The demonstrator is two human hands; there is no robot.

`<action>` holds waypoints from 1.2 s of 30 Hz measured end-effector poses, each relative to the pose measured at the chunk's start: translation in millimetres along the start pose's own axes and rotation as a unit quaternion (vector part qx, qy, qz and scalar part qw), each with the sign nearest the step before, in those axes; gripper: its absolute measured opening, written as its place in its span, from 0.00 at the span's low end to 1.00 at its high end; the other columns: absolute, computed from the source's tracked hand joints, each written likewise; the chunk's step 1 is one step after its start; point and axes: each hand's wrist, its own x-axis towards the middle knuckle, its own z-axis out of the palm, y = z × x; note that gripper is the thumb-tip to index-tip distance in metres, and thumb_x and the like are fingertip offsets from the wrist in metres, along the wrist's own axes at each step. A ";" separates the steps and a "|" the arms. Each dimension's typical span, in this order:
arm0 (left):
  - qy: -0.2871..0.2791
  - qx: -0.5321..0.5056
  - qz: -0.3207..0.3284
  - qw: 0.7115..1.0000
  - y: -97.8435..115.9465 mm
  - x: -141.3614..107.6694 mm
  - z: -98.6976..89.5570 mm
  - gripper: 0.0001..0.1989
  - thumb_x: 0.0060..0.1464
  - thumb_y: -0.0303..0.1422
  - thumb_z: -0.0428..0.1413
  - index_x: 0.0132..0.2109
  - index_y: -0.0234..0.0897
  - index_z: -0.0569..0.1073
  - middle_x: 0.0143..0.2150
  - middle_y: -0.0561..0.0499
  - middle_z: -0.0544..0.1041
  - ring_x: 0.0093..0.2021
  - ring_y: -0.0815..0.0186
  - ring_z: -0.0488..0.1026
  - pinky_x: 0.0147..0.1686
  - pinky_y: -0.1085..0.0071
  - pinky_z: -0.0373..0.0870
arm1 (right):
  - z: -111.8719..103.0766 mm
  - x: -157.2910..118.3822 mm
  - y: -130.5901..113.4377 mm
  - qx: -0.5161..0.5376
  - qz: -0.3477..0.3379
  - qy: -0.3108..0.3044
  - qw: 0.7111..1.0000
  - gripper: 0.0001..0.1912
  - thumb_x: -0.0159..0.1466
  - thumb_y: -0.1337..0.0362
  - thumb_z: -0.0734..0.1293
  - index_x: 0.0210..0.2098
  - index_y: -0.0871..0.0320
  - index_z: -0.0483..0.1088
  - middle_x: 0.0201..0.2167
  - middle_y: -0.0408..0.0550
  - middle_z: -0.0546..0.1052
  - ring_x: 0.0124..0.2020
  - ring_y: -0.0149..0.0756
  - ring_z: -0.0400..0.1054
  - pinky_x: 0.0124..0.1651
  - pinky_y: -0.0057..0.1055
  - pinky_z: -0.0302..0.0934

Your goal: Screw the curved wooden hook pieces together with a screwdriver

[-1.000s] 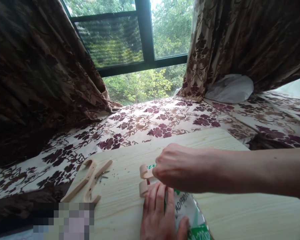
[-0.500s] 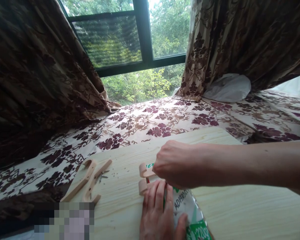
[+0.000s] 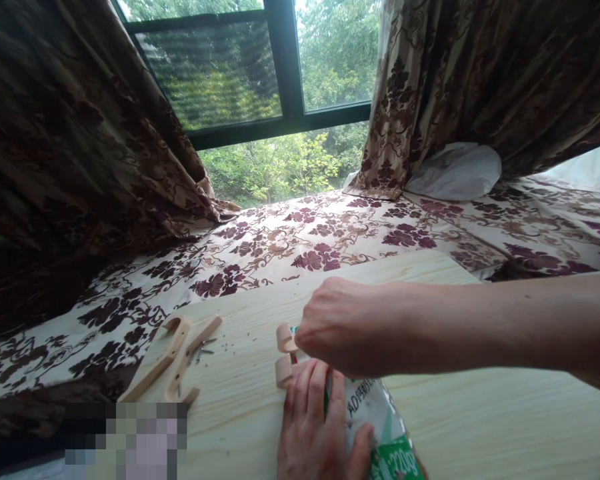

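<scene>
My left hand (image 3: 313, 420) lies with outstretched fingers on a white-and-green printed package (image 3: 375, 413), pressing it against the board. By its fingertips is the curled end of a light wooden hook (image 3: 283, 371). Above it my right hand (image 3: 330, 327) is closed in a fist; whatever it grips is hidden. A second curled wooden end (image 3: 285, 337) shows at the fist's left side. Off to the left rest two more wooden hooks, one longer (image 3: 163, 357) and one with drilled holes (image 3: 185, 370), and a few small screws (image 3: 203, 350).
The pale wooden board (image 3: 455, 427) lies on a flower-patterned cloth (image 3: 260, 247). Wood crumbs are scattered near the screws. Behind are patterned curtains (image 3: 400, 100), a window, and a white plastic bag (image 3: 457, 172) at the right. A blurred patch covers the lower left.
My right fist has shifted slightly left, over more of the upper wooden piece. My left hand stays on the package. The whole view has moved up a little.
</scene>
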 end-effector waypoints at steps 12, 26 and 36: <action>0.044 0.013 0.036 0.998 -5.3 0.2 8.2 0.32 0.55 0.52 0.49 0.57 0.33 0.66 0.54 0.42 0.68 0.54 0.53 0.65 0.50 0.61 0.67 | -12.9 -7.5 -1.1 -0.008 0.039 -0.076 0.996 0.05 0.54 0.74 0.65 0.25 0.59 0.70 0.21 0.42 0.72 0.17 0.26 0.54 0.19 0.29 0.43; 0.049 -0.010 0.002 0.999 1.5 -1.7 12.9 0.30 0.59 0.51 0.42 0.57 0.34 0.66 0.55 0.43 0.68 0.56 0.54 0.63 0.53 0.60 0.63 | -13.8 3.0 1.8 -0.011 0.047 -0.097 0.994 0.04 0.52 0.73 0.65 0.23 0.59 0.69 0.16 0.41 0.67 0.15 0.26 0.49 0.19 0.29 0.43; 0.120 -0.052 -0.081 0.988 15.5 0.8 22.5 0.26 0.62 0.47 0.37 0.53 0.36 0.69 0.51 0.42 0.69 0.56 0.55 0.64 0.54 0.59 0.61 | -7.0 1.4 -0.2 -0.002 0.035 -0.086 0.996 0.08 0.56 0.72 0.65 0.21 0.59 0.67 0.14 0.39 0.64 0.15 0.26 0.44 0.19 0.28 0.43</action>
